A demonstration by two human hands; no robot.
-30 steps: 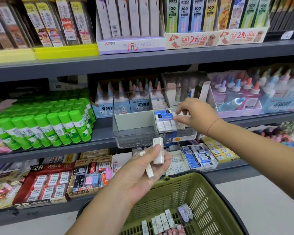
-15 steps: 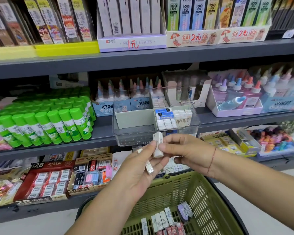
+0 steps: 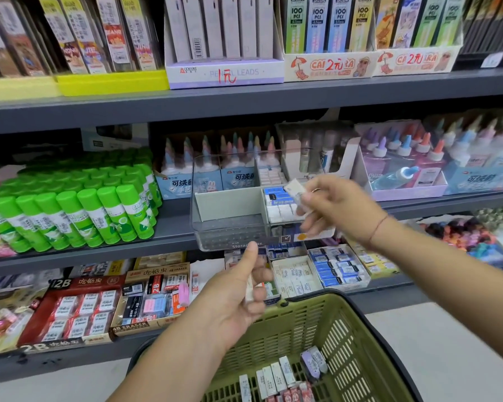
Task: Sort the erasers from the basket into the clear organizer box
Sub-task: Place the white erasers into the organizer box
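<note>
Clear plastic makes the organizer box (image 3: pixel 224 233) easy to read where it sits at the front edge of the grey shelf (image 3: pixel 172 224). Its right side is divided into small cells holding blue-sleeved erasers (image 3: pixel 279 195), with plain white blocks (image 3: pixel 282 211) in front of them and more pale ones (image 3: pixel 270 177) behind. Nothing shows in the wide left compartment from this angle. The right hand (image 3: pixel 340 210) hovers over those right-hand cells, thumb and fingertips pinching a white eraser (image 3: pixel 294 187) by one end. This probably leaves the free end clear to slot in among its like. The left hand (image 3: pixel 233 297) waits lower, between box and basket, thumb raised and fingers curled around what looks like a spare eraser (image 3: pixel 249 287), though blur hides the exact grip. Holding it there likely saves a reach. Below, the green basket (image 3: pixel 317 300) carries a row of sleeved erasers (image 3: pixel 273 378) on its floor, so a good part of the sorting seems to remain.
</note>
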